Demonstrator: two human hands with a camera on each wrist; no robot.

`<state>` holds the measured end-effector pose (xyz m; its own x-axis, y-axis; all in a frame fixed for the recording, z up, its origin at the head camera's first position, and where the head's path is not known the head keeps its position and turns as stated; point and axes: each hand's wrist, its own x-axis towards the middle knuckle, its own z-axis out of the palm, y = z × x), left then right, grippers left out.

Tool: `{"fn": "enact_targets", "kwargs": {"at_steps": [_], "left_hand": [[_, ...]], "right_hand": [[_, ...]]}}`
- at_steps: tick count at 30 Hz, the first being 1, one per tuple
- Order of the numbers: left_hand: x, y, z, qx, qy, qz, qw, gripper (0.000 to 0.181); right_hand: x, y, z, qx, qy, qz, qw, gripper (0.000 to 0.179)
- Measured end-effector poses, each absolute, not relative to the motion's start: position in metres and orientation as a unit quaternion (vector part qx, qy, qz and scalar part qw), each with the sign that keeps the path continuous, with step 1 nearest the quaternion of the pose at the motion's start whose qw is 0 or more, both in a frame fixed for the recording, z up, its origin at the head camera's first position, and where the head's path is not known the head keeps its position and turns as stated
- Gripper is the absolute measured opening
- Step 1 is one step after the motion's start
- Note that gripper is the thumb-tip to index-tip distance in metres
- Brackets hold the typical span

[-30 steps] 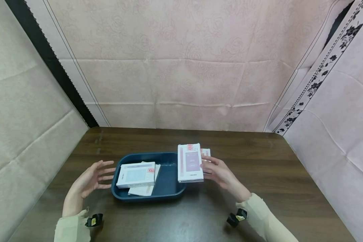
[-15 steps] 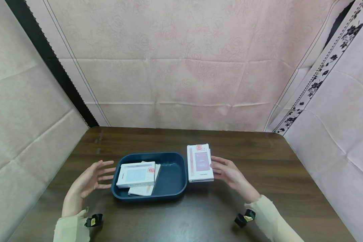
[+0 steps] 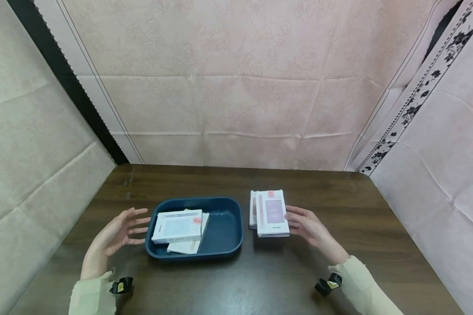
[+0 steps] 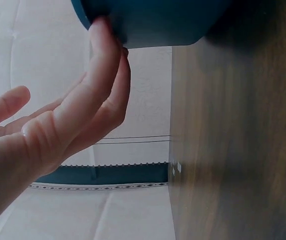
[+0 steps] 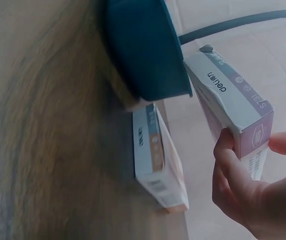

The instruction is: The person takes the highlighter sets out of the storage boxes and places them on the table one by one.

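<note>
My right hand [image 3: 305, 223] pinches a small white and purple cardboard box [image 3: 273, 213] by its right side. In the right wrist view the box [image 5: 232, 95] is raised, with "deli" printed on its end and the thumb and fingers on opposite faces. Partly hidden behind it, a second white box [image 3: 253, 210] with an orange-brown stripe stands on the table. My left hand [image 3: 120, 232] is at the left end of the dark blue tray [image 3: 224, 251], fingers extended, fingertips right at the rim. Inside the tray a white and light-blue box [image 3: 177, 227] lies over another white box [image 3: 185, 248].
The dark brown wooden table [image 3: 236, 293] runs to a back edge against a pale patterned cloth [image 3: 236, 105]. More cloth hangs on the left [image 3: 43, 175] and right. A black camera sits on each wrist.
My right hand has carried the purple box rightward, away from over the tray's right end. The second box now shows on its left instead of its right. My left hand stays put.
</note>
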<state>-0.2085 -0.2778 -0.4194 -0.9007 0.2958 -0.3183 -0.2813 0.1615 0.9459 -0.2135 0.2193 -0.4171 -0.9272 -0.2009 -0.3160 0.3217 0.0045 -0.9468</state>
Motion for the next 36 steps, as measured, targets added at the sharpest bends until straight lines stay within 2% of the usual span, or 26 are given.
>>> {"fn": "enact_targets", "kwargs": {"at_steps": [17,24,31,36], "left_hand": [[-0.221,-0.276,-0.424,-0.045,0.743,0.624,0.239,0.075],[-0.225,-0.274,-0.426,-0.053,0.735,0.630,0.244,0.062],[-0.228,-0.272,-0.428,-0.065,0.729,0.636,0.246,0.039],[-0.228,-0.271,-0.432,-0.069,0.734,0.630,0.244,0.037]], "right_hand": [[-0.231,0.245,-0.430,0.088,0.682,-0.707,0.165,0.060],[-0.236,0.257,-0.435,0.090,0.686,-0.703,0.166,0.060],[-0.240,0.267,-0.437,0.094,0.695,-0.693,0.165,0.059],[-0.242,0.271,-0.440,0.091,0.701,-0.688,0.166,0.060]]}}
